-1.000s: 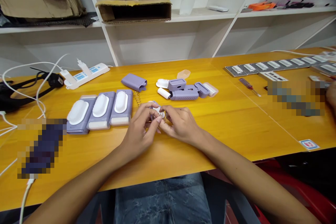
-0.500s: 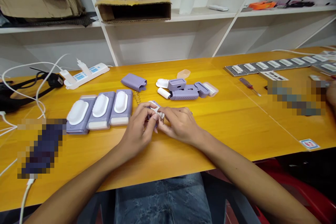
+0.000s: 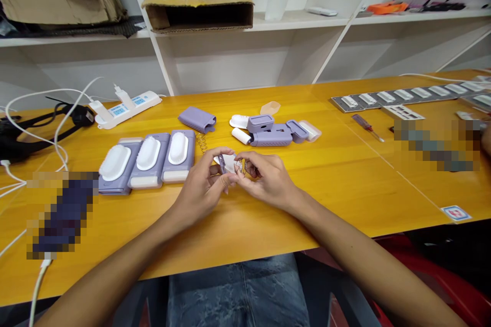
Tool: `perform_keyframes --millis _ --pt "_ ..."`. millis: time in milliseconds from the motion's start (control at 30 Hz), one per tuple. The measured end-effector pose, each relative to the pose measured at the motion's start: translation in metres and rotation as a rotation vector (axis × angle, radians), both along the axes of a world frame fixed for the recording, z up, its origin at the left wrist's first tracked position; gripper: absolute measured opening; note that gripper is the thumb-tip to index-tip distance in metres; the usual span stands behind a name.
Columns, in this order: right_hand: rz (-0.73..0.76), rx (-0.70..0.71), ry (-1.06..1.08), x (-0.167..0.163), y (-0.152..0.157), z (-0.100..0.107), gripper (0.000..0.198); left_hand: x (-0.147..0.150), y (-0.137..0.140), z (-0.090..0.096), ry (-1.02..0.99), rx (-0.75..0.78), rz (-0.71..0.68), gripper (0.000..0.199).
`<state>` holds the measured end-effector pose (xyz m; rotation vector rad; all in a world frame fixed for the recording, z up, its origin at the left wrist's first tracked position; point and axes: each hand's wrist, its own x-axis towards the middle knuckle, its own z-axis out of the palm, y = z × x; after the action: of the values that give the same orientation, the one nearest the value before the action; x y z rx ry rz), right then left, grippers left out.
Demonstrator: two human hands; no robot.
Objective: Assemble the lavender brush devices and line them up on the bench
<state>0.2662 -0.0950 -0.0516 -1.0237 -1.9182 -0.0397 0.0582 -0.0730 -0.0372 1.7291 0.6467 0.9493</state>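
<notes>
My left hand (image 3: 201,181) is closed around a small purple-and-white plastic part (image 3: 229,163), thumb below it and index finger over its top edge. Close against its right side, my right hand (image 3: 270,179) pinches what looks like a thin wire spring (image 3: 242,165); the fingers hide most of it. Just beyond my left hand a loose coil spring (image 3: 201,142) lies on the table near a purple shell (image 3: 197,119). To the left sit three purple brushes (image 3: 178,149) with white bristle heads. Further back are a purple body (image 3: 271,136), a purple ring-like piece (image 3: 261,122) and a white bristle head (image 3: 239,121).
A power strip (image 3: 128,110) with cables and a blurred phone-like slab (image 3: 67,214) are at left. On the right lie a screwdriver (image 3: 367,126), a grey strip with white pieces (image 3: 402,95) and a blurred object, near another person's hand (image 3: 486,140). Shelves (image 3: 299,21) stand behind.
My hands have tilted the purple-and-white part so more of its white face shows. My right fingers have shifted slightly back to its right side. The view has moved a little.
</notes>
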Motion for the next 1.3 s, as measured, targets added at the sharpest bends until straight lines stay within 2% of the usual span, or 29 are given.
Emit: perform_keyframes --millis 100,200,333,500,767,967,1067,1300 --pt "-0.005 -0.029 -0.007 0.0006 0.0002 -0.0009 0.018 -0.0017 0.0 -0.0021 0.051 0.075 0.003 0.045" --pt "-0.003 -0.056 -0.024 -0.0007 -0.0004 -0.0033 0.021 -0.003 -0.0009 -0.0037 0.1 0.184 -0.002 0.061" --pt "-0.036 -0.082 -0.037 -0.0015 -0.0009 -0.0052 0.021 -0.0042 -0.0008 -0.0046 0.123 0.22 -0.035 0.077" --pt "-0.032 -0.105 -0.037 -0.0003 -0.0011 -0.0042 0.016 -0.0047 0.002 -0.0061 0.076 0.168 -0.054 0.073" --pt "-0.041 -0.201 -0.067 0.0004 -0.0027 0.0005 0.005 -0.0058 0.0024 -0.0023 0.036 0.017 -0.162 0.069" --pt "-0.043 -0.205 -0.104 0.0013 -0.0034 0.0009 0.011 -0.0032 0.0005 0.0018 0.011 -0.056 -0.136 0.055" --pt "-0.045 -0.198 -0.133 0.0004 -0.0043 0.0003 0.017 -0.0019 0.0 0.0012 0.041 -0.024 -0.056 0.047" --pt "-0.082 -0.17 -0.199 -0.0014 -0.0059 0.0002 0.019 -0.0009 -0.0025 0.0014 0.177 0.164 0.06 0.038"
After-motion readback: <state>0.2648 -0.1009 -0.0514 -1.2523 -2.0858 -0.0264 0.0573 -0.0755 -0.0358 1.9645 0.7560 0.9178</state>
